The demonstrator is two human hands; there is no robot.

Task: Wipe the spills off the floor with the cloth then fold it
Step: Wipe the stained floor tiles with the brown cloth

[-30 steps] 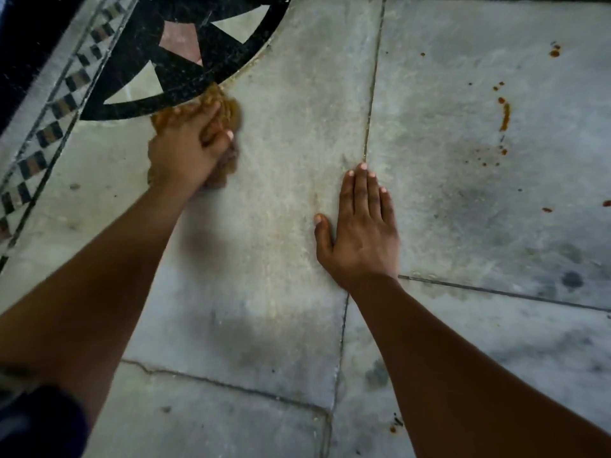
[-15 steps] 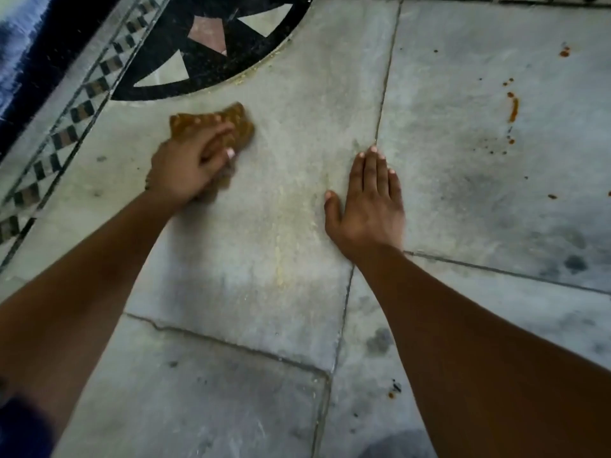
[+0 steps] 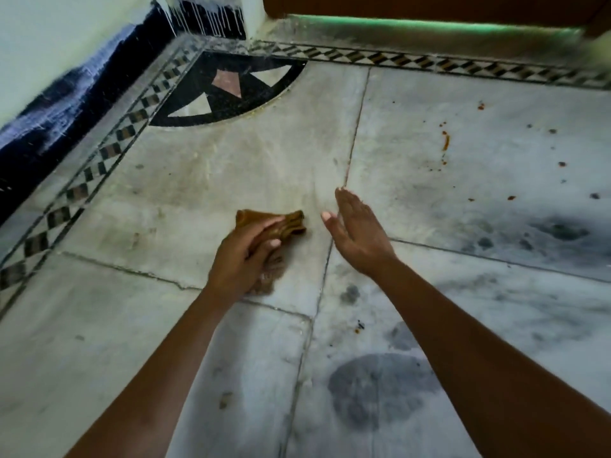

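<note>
A crumpled brown cloth (image 3: 284, 223) is gripped in my left hand (image 3: 243, 259), lifted a little above the grey marble floor (image 3: 165, 209); part of the cloth hangs below my palm. Just to the right, my right hand (image 3: 358, 231) is raised off the floor, fingers together and palm turned toward the cloth, holding nothing. Orange-brown spill streaks and drops (image 3: 445, 143) lie on the tile at the far right, well beyond both hands. A small orange spot (image 3: 357, 330) sits between my forearms.
A black quarter-circle inlay (image 3: 228, 90) and a checkered border strip (image 3: 99, 160) mark the corner at the back left. A white wall with dark skirting (image 3: 66, 104) runs along the left. A wooden threshold (image 3: 429, 8) lies at the back. Dark stains (image 3: 380, 388) blotch the near tile.
My left hand has pulled the cloth back from the inlay toward me and to the right, lifting it. My right hand has come up off the floor. The view has pulled back.
</note>
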